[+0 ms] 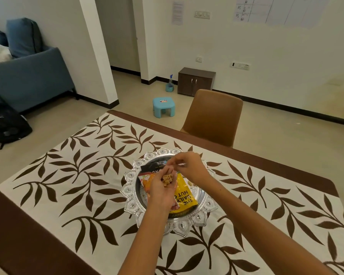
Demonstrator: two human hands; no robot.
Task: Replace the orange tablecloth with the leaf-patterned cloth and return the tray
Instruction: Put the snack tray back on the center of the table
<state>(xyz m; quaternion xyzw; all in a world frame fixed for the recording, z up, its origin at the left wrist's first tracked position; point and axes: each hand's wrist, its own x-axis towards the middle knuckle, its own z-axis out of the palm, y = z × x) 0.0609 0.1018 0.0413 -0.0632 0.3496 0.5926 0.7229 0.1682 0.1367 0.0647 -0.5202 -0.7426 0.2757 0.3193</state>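
The white cloth with brown leaves (pixel 83 175) lies spread over the table, its brown border along the edges. An ornate silver tray (pixel 131 175) rests on it at the middle, holding a yellow nut packet (pixel 185 195), an orange packet (pixel 147 180) and a dark packet (pixel 149 168). Above the tray my left hand (pixel 163 187) is cupped around several small tan snack pieces (pixel 167 179). My right hand (pixel 189 165) hovers just beyond it, fingertips pinched together close to the left hand's fingers. No orange tablecloth is in view.
A brown chair (pixel 213 116) stands tucked at the table's far side. On the floor beyond are a small blue stool (pixel 163 106), a spray bottle (pixel 169 84) and a low dark cabinet (pixel 195 81). At the left are a blue sofa (pixel 28 76) and a black bag (pixel 6 124).
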